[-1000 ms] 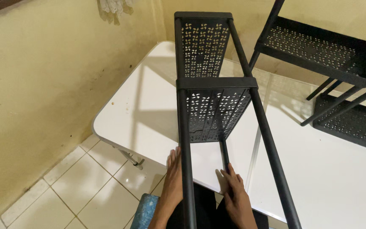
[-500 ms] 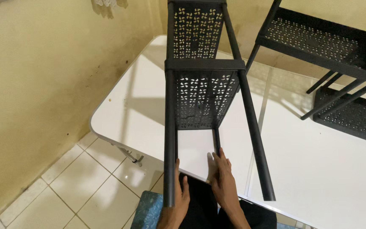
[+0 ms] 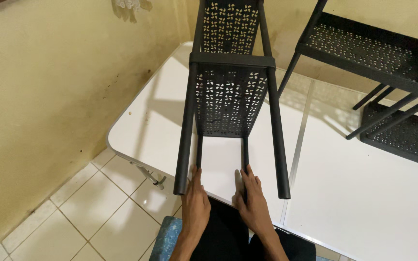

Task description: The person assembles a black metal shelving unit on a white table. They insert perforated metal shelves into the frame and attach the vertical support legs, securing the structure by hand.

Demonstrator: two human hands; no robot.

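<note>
Your left hand (image 3: 195, 202) and right hand (image 3: 252, 200) lie with fingers spread flat beside the black rack's (image 3: 228, 92) near lower legs. The rack overhangs the white desk (image 3: 364, 193) edge and, in my judgement, could tip or slide toward you.

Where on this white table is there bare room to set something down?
Bare: the table's left strip, between its wall-side edge and the black rack; also the near-right panel, right of the rack's leg. Crowded: far right, under the second rack, and by both hands.

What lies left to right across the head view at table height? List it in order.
Stained yellow wall → white folding table → black perforated metal shelf rack lying on it → second black perforated rack at the right.
</note>
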